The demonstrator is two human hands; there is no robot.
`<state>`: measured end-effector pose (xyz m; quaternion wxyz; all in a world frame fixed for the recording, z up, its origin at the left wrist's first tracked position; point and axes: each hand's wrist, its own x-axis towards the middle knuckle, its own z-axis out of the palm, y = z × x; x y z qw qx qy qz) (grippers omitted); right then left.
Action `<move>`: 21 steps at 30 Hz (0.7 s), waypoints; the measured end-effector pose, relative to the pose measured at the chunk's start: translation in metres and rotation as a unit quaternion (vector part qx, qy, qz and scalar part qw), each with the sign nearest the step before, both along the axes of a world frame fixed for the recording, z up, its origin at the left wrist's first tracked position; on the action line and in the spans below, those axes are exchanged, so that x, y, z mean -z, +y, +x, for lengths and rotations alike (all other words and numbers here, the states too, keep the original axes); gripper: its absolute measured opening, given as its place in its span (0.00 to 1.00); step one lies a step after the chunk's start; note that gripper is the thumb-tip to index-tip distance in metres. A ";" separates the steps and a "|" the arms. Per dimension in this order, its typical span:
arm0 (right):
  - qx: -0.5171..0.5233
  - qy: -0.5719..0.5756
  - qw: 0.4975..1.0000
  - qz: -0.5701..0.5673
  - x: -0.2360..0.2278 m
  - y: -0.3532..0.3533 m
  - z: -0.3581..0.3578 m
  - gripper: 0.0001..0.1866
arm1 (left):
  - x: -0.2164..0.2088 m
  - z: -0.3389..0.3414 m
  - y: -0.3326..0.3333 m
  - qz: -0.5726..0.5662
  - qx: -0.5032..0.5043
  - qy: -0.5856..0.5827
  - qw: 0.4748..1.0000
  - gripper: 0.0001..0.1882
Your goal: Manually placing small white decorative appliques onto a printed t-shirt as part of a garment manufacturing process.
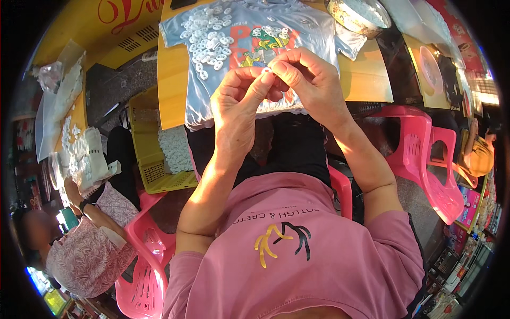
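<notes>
At your twelve, a small white piece [267, 69] sits pinched between fingertips of your left hand [239, 91] and right hand [309, 80]; likely light, stiff, slippery, so grip its edges. Loose white pieces [203, 45] at its ten, patterned bowl [346, 23] at two.

From my end, I have a table [366, 80] ahead of the wearer, with a shirt [204, 101] spread over much of it. A heap of small pieces [204, 42] lies on the shirt's left side; a smaller cluster [265, 34] sits right of that. Just beyond the right sleeve is a bowl [344, 19]. I see the left hand [240, 98] and right hand [313, 80] above the shirt, a single piece [266, 70] between them. Left of the table stands a crate [143, 175] with more pieces [174, 151] in it; farther left, a co-worker [87, 255] is beside a chair [146, 282]. On the right stands another chair [417, 143], and beyond it a side table [413, 53] bearing what I take for a round lid [431, 69].
</notes>
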<state>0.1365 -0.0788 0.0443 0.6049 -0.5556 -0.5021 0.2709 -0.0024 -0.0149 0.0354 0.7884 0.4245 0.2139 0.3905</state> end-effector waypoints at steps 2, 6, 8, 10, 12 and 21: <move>-0.009 0.037 0.998 -0.052 -0.005 -0.002 0.000 0.08 | -0.001 -0.001 0.001 0.000 0.005 0.000 1.000 0.07; -0.009 0.104 0.994 -0.036 -0.011 0.000 -0.003 0.09 | 0.000 0.000 0.003 -0.004 0.005 -0.013 1.000 0.07; 0.009 0.072 0.997 -0.030 -0.012 0.000 -0.004 0.09 | -0.001 0.000 0.003 -0.002 0.011 -0.006 1.000 0.07; 0.000 0.085 0.996 -0.038 -0.013 0.000 -0.003 0.09 | -0.002 0.001 0.003 -0.001 0.009 -0.005 1.000 0.07; -0.010 0.099 0.994 -0.047 -0.012 0.000 -0.002 0.10 | -0.002 0.001 0.002 -0.001 0.007 -0.004 1.000 0.07; -0.001 0.093 0.995 -0.044 -0.011 0.001 -0.002 0.10 | 0.000 0.002 0.001 -0.003 0.001 -0.006 1.000 0.07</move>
